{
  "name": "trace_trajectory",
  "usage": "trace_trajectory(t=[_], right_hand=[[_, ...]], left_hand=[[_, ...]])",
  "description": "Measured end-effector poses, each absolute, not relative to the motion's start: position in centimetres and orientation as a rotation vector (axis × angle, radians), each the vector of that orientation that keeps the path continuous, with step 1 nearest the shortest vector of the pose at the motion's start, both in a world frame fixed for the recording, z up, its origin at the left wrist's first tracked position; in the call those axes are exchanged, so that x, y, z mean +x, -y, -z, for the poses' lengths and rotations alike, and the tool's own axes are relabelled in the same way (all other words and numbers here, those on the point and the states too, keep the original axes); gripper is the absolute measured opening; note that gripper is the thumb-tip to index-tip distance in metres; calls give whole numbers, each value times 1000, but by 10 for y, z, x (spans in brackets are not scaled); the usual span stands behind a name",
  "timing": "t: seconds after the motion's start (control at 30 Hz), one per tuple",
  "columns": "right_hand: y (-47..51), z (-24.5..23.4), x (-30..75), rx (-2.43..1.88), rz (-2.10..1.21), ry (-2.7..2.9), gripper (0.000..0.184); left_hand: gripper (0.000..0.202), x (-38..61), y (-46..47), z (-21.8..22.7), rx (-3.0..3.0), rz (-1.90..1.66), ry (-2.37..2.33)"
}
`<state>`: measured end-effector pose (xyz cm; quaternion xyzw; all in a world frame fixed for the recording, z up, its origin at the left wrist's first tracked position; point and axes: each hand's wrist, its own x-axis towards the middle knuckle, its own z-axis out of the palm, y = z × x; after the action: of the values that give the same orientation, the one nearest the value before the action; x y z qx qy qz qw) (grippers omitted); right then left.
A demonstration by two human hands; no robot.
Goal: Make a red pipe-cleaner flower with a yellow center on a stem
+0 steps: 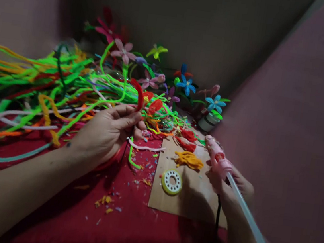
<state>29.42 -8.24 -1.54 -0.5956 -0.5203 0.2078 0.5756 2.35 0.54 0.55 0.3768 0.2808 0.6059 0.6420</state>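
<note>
Pinching a red pipe-cleaner flower (147, 97) low, the left hand (112, 130) likely spares its petals; the right hand (240, 184), well apart, grips a pink glue gun (222, 164).

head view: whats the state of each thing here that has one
left hand, closed on the red flower
red flower, held, petals spread
right hand, closed around the glue gun
glue gun, held; on or off unclear
glue stick, jutting from the gun's back
cardboard, flat on the cloth
yellow-rimmed wheel, lying on the cardboard
cloth, scattered with scraps
</note>
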Motion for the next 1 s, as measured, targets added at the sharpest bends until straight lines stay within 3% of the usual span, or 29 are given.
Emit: trace_trajectory(t=[0.17, 0.27, 0.4, 0.53, 0.6, 0.67, 0.77, 0.87, 1.0], right_hand=[[105, 39, 354, -1916, 59, 1567, 30], [103, 51, 372, -2119, 160, 1710, 29], [100, 44, 372, -2239, 233, 1815, 35], [103, 18, 333, -2100, 426, 1748, 26], [99, 7, 297, -1762, 154, 1747, 23], [90, 0, 257, -1515, -327, 1744, 21], [69, -4, 205, -1301, -997, 1326, 26], [53, -2, 177, -1029, -1254, 1045, 19], [48, 0, 168, -883, -1293, 988, 7]], left_hand=[[14, 27, -4, -3, 864, -1344, -630], [13, 27, -3, -2, 871, -1320, -619], [13, 26, -4, 2, 834, -1312, -592], [7, 25, -3, 6, 780, -1194, -550], [7, 27, 0, 6, 757, -1156, -513], [7, 29, 6, 6, 762, -1121, -479], [6, 32, 15, 5, 760, -1053, -428], [6, 34, 19, 5, 738, -983, -384], [8, 35, 20, 7, 707, -950, -351]])
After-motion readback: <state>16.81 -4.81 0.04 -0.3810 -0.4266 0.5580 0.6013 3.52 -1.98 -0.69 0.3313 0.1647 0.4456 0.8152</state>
